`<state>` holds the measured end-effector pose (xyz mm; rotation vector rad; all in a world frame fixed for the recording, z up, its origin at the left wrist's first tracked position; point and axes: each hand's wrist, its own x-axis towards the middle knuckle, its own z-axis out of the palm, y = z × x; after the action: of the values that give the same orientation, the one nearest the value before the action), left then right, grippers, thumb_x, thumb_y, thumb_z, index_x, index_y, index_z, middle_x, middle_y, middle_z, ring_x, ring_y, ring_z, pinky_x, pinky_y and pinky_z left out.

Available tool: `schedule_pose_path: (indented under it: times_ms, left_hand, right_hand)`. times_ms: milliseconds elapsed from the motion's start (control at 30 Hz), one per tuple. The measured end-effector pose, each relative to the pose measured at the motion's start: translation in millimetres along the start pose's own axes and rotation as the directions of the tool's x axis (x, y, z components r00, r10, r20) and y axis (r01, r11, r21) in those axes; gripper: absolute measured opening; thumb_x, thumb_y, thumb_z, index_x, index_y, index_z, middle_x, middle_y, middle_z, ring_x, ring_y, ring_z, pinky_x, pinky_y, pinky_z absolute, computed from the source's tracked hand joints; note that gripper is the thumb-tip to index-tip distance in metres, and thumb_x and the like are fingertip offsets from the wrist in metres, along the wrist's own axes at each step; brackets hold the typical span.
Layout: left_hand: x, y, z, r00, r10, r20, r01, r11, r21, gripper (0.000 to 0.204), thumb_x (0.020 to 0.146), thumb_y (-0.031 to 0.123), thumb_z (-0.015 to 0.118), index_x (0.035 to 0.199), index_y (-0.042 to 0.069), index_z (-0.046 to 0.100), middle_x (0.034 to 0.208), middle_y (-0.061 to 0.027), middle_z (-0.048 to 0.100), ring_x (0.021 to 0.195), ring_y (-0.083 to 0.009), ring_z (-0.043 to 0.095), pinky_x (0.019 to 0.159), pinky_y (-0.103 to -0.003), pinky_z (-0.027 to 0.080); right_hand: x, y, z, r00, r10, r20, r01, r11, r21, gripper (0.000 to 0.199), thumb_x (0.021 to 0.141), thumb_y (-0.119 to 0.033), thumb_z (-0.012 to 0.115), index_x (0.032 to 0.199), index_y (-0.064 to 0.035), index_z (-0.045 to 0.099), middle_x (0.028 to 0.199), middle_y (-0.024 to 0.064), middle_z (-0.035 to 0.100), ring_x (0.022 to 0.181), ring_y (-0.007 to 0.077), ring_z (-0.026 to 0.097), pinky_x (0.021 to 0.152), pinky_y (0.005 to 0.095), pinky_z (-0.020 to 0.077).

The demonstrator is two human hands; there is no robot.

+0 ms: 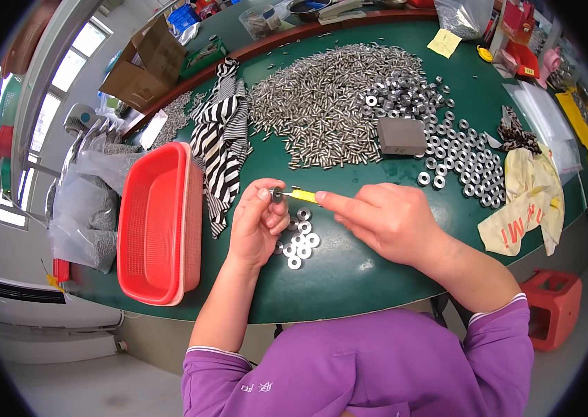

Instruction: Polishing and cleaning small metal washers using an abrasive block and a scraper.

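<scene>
In my left hand [255, 224], thumb and fingers pinch a small metal ring [276, 194], seen side-on. My right hand [390, 217] grips a slim tool with a yellow body [303, 195], its index finger stretched along it. The tool's narrow dark tip points at the ring; whether they touch I cannot tell. Several silver rings [297, 246] lie just below, between my hands. Farther off, a broad heap of small metal pins [328, 104] covers the table, with many more rings [471, 154] spread to its right. A grey-brown block [401, 136] sits between pins and rings.
A red plastic basket [184, 229] stands at the left on the green table [363, 278], beside a striped cloth [214, 142]. Clear bags of small parts [92, 215] are beyond it. At right lie a cream cloth [527, 201] and plastic sheets [548, 121]. A red stool [554, 306] is below.
</scene>
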<state>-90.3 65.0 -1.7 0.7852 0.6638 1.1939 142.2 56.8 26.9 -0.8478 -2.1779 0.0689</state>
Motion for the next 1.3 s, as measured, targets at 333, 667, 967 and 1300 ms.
schedule_pose_path:
  times_ms: [333, 667, 967, 1300]
  left_hand:
    - [0.7, -2.5, 0.8, 0.995, 0.095, -0.028, -0.094, 0.995, 0.035, 0.022, 0.091, 0.019, 0.052, 0.103, 0.001, 0.055, 0.071, -0.0028, 0.050, 0.053, -0.0045, 0.033, 0.048, -0.019, 0.029]
    - [3.0, -3.0, 2.5, 0.991, 0.128, -0.025, -0.127, 0.991, 0.041, 0.027, 0.092, 0.025, 0.050, 0.105, 0.001, 0.053, 0.072, -0.0011, 0.046, 0.056, -0.0052, 0.034, 0.048, -0.018, 0.029]
    - [4.7, -3.3, -5.6, 0.998, 0.052, -0.016, -0.054, 0.994, -0.091, 0.026, 0.093, 0.024, 0.048, 0.105, 0.001, 0.053, 0.074, -0.0031, 0.048, 0.056, -0.0068, 0.034, 0.049, -0.020, 0.029]
    - [1.1, -5.0, -4.4, 0.997, 0.060, 0.048, -0.056, 0.995, -0.078, 0.027, 0.094, 0.024, 0.047, 0.107, 0.001, 0.052, 0.075, -0.0021, 0.047, 0.057, -0.0065, 0.036, 0.049, -0.020, 0.030]
  right_hand:
    - [-0.6, -6.7, 1.2, 0.993, 0.105, 0.053, -0.106, 0.994, 0.032, 0.029, 0.078, -0.015, 0.066, 0.107, -0.0158, 0.065, 0.062, 0.0018, 0.054, 0.053, 0.0175, 0.054, 0.049, 0.0298, 0.0448]
    - [0.0, -0.3, 4.6, 0.972, 0.224, 0.072, -0.235, 0.924, 0.300, 0.027, 0.085, -0.019, 0.060, 0.111, -0.0129, 0.061, 0.075, 0.0077, 0.064, 0.065, 0.0237, 0.062, 0.055, 0.0337, 0.0487]
    - [2.9, 10.8, 10.3, 0.806, 0.551, 0.216, -0.526, 0.501, 0.688, 0.023, 0.093, -0.015, 0.043, 0.113, -0.0051, 0.051, 0.074, 0.0047, 0.060, 0.062, 0.0140, 0.057, 0.059, 0.0284, 0.0477]
    - [4.5, 30.0, 11.5, 0.732, 0.527, 0.432, -0.627, 0.274, 0.729, 0.033, 0.095, -0.032, 0.046, 0.093, -0.0026, 0.061, 0.054, -0.0056, 0.041, 0.046, 0.0029, 0.036, 0.042, 0.0197, 0.0293]
